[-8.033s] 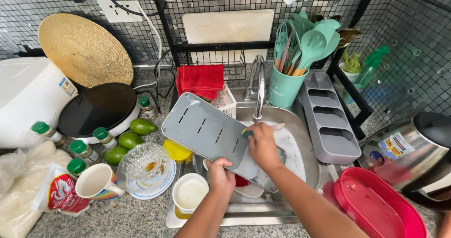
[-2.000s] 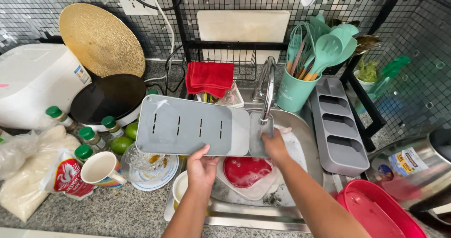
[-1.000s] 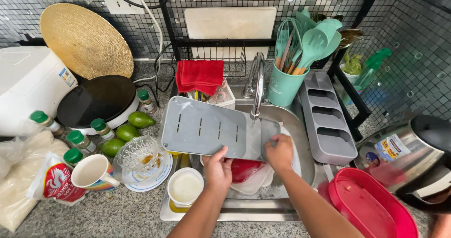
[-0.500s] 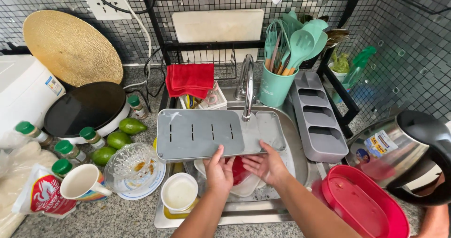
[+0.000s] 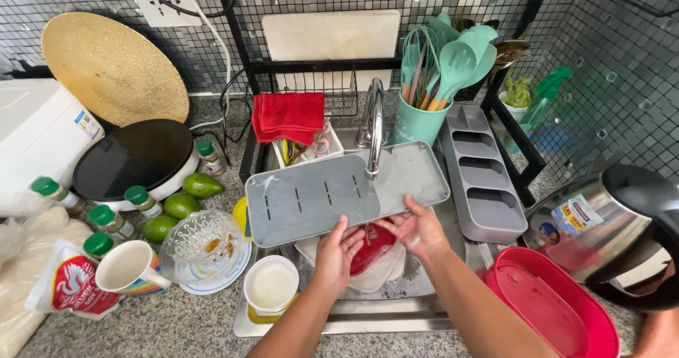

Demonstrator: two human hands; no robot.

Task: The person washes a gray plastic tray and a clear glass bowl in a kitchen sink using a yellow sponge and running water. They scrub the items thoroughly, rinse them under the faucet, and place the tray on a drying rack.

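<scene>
Spanning the sink (image 5: 339,319) at frame centre, the grey slotted tray (image 5: 339,192) is now held level under the faucet (image 5: 375,128), no longer tilted as seconds earlier. Its lower edge is gripped by the left hand (image 5: 336,248) and the right hand (image 5: 421,227), fingers curled around it, above a red container (image 5: 371,248).

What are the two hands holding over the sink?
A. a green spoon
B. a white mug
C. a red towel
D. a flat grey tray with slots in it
D: the left hand and the right hand both grip the near edge of the flat grey slotted tray, held under the tap above the sink.
</scene>
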